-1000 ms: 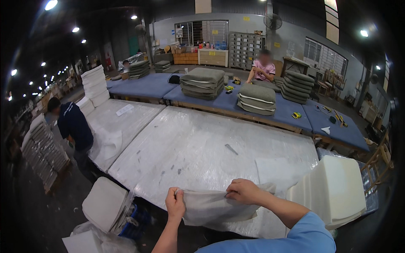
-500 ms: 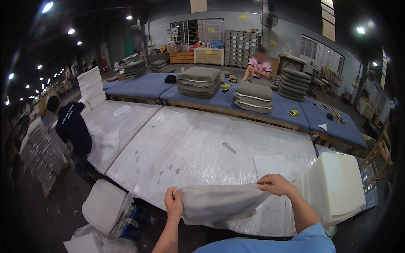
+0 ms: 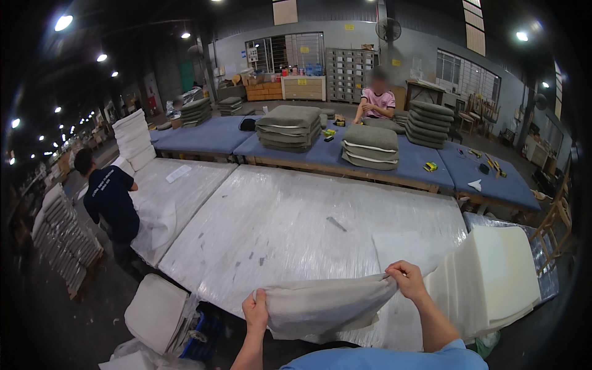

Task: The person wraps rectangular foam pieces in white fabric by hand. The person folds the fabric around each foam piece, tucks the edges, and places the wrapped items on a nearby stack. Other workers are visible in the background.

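The cloth (image 3: 324, 306) hangs between the left hand (image 3: 256, 310) and right hand (image 3: 407, 279) over the near edge of the surface (image 3: 290, 228), a foam stack (image 3: 507, 274) to its right, a pad stack (image 3: 156, 311) and crate (image 3: 202, 338) to its left. Beyond it, a strip (image 3: 337, 224) lies on the surface. Farther back, a bench (image 3: 308, 156) bears cushions (image 3: 288, 129), with a person (image 3: 378, 102) behind.

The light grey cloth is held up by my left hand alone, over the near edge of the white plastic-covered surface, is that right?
Not quite: the light grey cloth is held by both hands. The head view shows the left hand gripping one end and the right hand the other, over the near edge of the white plastic-covered surface.
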Demonstrator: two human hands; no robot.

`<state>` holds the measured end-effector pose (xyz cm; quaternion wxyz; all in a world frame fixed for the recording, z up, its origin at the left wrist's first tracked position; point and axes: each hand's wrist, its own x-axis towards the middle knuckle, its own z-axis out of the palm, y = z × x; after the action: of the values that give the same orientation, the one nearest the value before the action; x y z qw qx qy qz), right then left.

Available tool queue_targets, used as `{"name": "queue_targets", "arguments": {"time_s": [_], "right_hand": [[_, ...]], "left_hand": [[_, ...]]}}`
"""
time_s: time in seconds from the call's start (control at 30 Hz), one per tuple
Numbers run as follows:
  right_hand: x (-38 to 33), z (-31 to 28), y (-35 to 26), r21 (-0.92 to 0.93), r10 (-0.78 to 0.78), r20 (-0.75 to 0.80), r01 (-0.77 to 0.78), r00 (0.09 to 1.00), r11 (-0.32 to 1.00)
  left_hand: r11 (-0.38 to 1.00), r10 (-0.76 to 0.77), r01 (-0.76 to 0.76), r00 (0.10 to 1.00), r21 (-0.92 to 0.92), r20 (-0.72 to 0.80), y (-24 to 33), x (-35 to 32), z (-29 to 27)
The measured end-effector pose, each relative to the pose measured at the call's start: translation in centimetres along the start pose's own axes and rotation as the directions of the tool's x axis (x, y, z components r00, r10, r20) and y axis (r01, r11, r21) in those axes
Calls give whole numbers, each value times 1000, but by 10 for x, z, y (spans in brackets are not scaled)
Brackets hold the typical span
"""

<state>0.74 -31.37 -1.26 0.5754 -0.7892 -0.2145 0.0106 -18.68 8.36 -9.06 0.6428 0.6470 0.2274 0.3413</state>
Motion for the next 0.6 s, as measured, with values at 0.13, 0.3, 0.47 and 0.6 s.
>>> {"name": "queue_targets", "arguments": {"time_s": [0.13, 0.3, 0.47, 0.6], "right_hand": [[10, -24, -11, -103, 125, 207, -105, 970, 989], [22, -45, -26, -88, 184, 440, -162, 879, 983], [20, -40, -25, -88, 145, 440, -118, 886, 989], [17, -30, -18, -68, 4, 261, 14, 965, 998]], "left_hand": [[1000, -12, 12, 1000, 8, -2, -1, 2, 0], [998, -56, 56, 998, 30, -25, -1, 2, 0], [999, -22, 23, 999, 33, -42, -2, 1, -7], [999, -26, 28, 999, 46, -44, 4, 2, -1]]}}
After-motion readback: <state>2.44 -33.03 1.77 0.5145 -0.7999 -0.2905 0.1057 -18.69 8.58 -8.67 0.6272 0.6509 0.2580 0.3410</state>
